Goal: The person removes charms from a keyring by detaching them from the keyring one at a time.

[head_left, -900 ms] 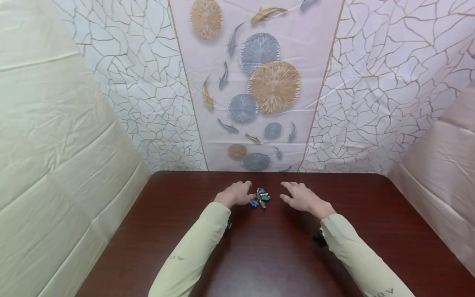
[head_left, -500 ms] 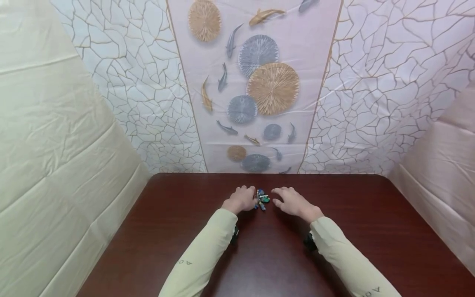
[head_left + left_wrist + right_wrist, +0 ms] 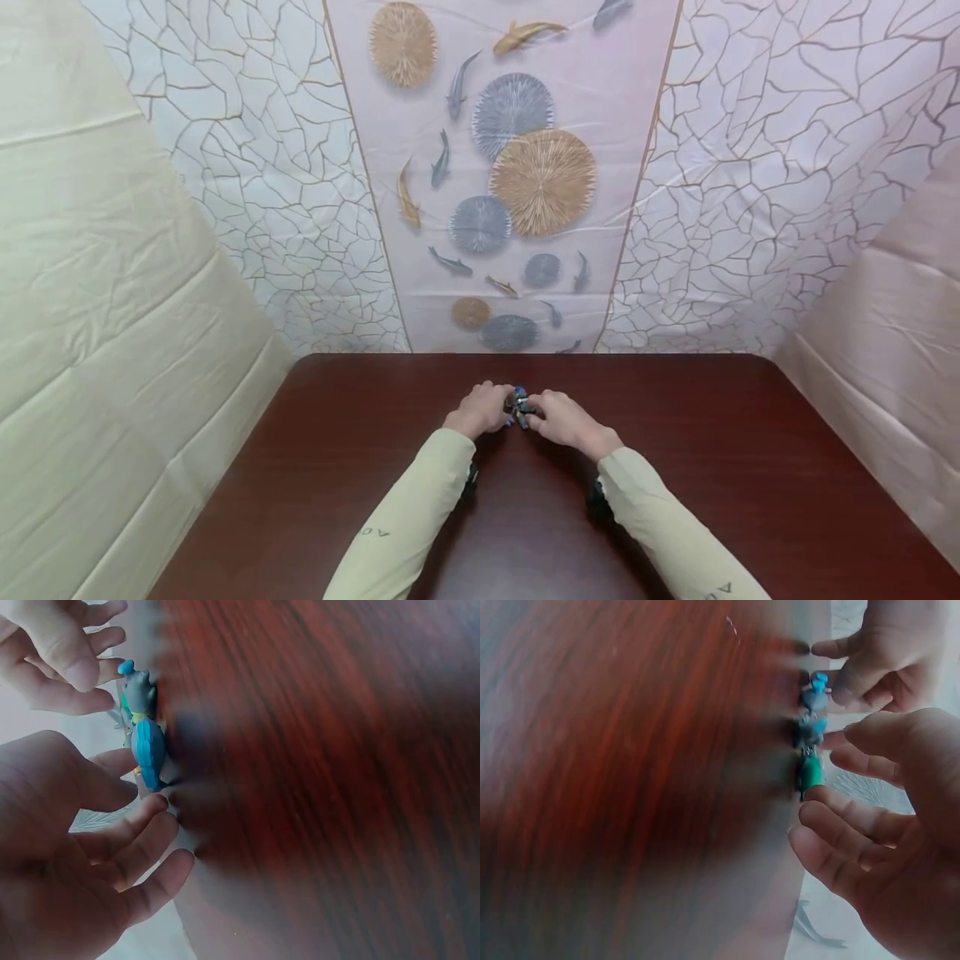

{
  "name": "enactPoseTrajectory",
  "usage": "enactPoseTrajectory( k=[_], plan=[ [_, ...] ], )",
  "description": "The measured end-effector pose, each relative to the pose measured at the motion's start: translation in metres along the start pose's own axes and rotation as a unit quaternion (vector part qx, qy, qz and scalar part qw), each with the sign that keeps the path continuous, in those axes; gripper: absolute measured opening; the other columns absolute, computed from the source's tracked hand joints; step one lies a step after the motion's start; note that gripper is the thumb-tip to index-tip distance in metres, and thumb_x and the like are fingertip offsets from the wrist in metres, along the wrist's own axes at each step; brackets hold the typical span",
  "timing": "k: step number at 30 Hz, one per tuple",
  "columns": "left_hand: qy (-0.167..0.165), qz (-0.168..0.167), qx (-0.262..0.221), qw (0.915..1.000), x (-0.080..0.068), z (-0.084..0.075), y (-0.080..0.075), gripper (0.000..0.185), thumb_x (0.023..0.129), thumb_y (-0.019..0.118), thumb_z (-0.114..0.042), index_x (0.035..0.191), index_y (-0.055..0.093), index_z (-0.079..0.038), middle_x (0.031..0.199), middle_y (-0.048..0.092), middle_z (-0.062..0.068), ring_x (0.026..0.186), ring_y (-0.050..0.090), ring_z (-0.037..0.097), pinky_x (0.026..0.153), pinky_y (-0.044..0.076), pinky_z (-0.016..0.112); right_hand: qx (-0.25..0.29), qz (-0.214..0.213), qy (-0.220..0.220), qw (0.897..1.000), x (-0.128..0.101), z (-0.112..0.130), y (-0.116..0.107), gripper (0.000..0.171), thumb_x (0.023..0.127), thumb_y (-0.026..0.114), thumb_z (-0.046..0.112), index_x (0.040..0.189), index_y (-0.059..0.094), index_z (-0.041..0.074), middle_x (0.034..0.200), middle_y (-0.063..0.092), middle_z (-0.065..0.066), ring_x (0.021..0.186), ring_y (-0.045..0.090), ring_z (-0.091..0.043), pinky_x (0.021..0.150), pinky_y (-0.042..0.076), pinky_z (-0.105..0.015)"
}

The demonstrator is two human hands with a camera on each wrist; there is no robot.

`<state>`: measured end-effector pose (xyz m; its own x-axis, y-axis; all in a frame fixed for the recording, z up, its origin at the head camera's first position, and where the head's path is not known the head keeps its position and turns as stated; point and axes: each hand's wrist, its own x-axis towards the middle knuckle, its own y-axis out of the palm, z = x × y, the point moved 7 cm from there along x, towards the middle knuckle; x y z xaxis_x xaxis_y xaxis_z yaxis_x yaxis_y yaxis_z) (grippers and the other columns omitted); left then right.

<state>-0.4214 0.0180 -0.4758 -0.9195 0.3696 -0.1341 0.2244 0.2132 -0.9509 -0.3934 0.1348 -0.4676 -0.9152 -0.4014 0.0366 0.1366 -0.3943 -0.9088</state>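
Note:
A small cluster of figurine-like charms (image 3: 521,407) lies on the table between the hands. My left hand (image 3: 480,411) is at its left side, fingers bent loosely and tips close to the table. In the left wrist view, a blue charm (image 3: 150,742) with a grey head and blue cap lies right by the left thumb and fingertips. My right hand (image 3: 562,419) comes from the other side with spread, slightly bent fingers. Its fingertips are right at a green charm (image 3: 811,774) in the right wrist view, where metal links show between the pieces. The fingers partly hide the cluster.
The dark red-brown table (image 3: 525,517) has rounded far corners. Behind it hangs a patterned cloth (image 3: 517,250) with fish and round leaf prints. Cream fabric walls (image 3: 112,333) flank both sides. A dark wrist device (image 3: 598,504) shows below the right cuff.
My right hand has moved left to the charms, and my left hand has come in slightly at their left side. Both hands now frame the cluster closely; the head view has shifted slightly.

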Motion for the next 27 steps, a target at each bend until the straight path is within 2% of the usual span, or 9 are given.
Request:
enactPoseTrajectory(
  k=[5, 9, 12, 17, 21, 24, 27],
  plan=[
    [-0.004, 0.001, 0.005, 1.0000, 0.000, 0.000, -0.001, 0.021, 0.096, 0.059, -0.020, 0.117, 0.061, -0.021, 0.113, 0.056, 0.009, 0.101, 0.054, 0.026, 0.077, 0.047, 0.041, 0.013, 0.011, 0.011, 1.000, 0.002, 0.002, 0.009, 0.015, 0.094, 0.065, 0.020, 0.105, 0.071, 0.011, 0.085, 0.062, 0.001, 0.065, 0.049, -0.012, 0.062, 0.041, -0.029],
    [0.006, -0.015, 0.020, 0.9997, 0.002, 0.000, -0.003, 0.014, 0.099, 0.053, -0.020, 0.110, 0.062, -0.020, 0.108, 0.057, 0.007, 0.096, 0.055, 0.024, 0.075, 0.047, 0.038, -0.001, 0.011, 0.034, 0.999, 0.006, 0.001, 0.012, 0.013, 0.093, 0.068, 0.025, 0.098, 0.067, 0.013, 0.087, 0.060, -0.001, 0.069, 0.051, -0.015, 0.063, 0.042, -0.031],
    [0.016, -0.030, 0.032, 0.9989, 0.005, -0.002, -0.005, 0.011, 0.100, 0.053, -0.022, 0.104, 0.063, -0.019, 0.101, 0.059, 0.005, 0.090, 0.056, 0.020, 0.074, 0.048, 0.035, -0.011, 0.015, 0.047, 0.999, 0.008, 0.001, 0.013, 0.016, 0.092, 0.068, 0.028, 0.095, 0.064, 0.013, 0.088, 0.058, -0.004, 0.073, 0.051, -0.018, 0.064, 0.042, -0.034],
    [0.025, -0.039, 0.047, 0.9978, 0.008, -0.007, -0.006, 0.012, 0.099, 0.056, -0.025, 0.095, 0.064, -0.017, 0.087, 0.060, 0.002, 0.078, 0.055, 0.017, 0.065, 0.046, 0.032, -0.013, 0.011, 0.028, 0.999, 0.010, 0.003, 0.013, 0.007, 0.090, 0.068, 0.019, 0.089, 0.064, 0.013, 0.086, 0.060, -0.002, 0.073, 0.053, -0.017, 0.065, 0.045, -0.033],
    [0.041, -0.027, 0.052, 0.9975, 0.008, -0.015, -0.003, 0.011, 0.097, 0.057, -0.018, 0.104, 0.066, -0.020, 0.096, 0.061, 0.002, 0.088, 0.056, 0.020, 0.065, 0.046, 0.032, 0.006, 0.015, 0.012, 1.000, 0.008, 0.002, 0.009, 0.002, 0.087, 0.065, 0.009, 0.087, 0.064, 0.011, 0.079, 0.061, 0.000, 0.068, 0.052, -0.016, 0.064, 0.044, -0.031],
    [0.046, -0.012, 0.050, 0.9976, 0.005, -0.017, 0.002, 0.021, 0.095, 0.060, -0.015, 0.112, 0.068, -0.024, 0.106, 0.058, 0.003, 0.100, 0.052, 0.023, 0.070, 0.045, 0.033, 0.036, 0.024, 0.021, 0.999, 0.005, -0.001, 0.005, 0.005, 0.088, 0.062, 0.008, 0.094, 0.063, 0.008, 0.081, 0.062, -0.001, 0.068, 0.052, -0.015, 0.064, 0.043, -0.030],
    [0.046, -0.010, 0.048, 0.9978, 0.002, -0.014, 0.004, 0.020, 0.093, 0.064, -0.018, 0.110, 0.070, -0.026, 0.108, 0.058, 0.005, 0.104, 0.051, 0.026, 0.073, 0.045, 0.034, 0.088, 0.030, 0.036, 0.995, 0.002, -0.003, 0.003, 0.008, 0.092, 0.058, 0.007, 0.099, 0.061, 0.007, 0.082, 0.065, -0.004, 0.067, 0.057, -0.016, 0.059, 0.046, -0.030]
  ],
)
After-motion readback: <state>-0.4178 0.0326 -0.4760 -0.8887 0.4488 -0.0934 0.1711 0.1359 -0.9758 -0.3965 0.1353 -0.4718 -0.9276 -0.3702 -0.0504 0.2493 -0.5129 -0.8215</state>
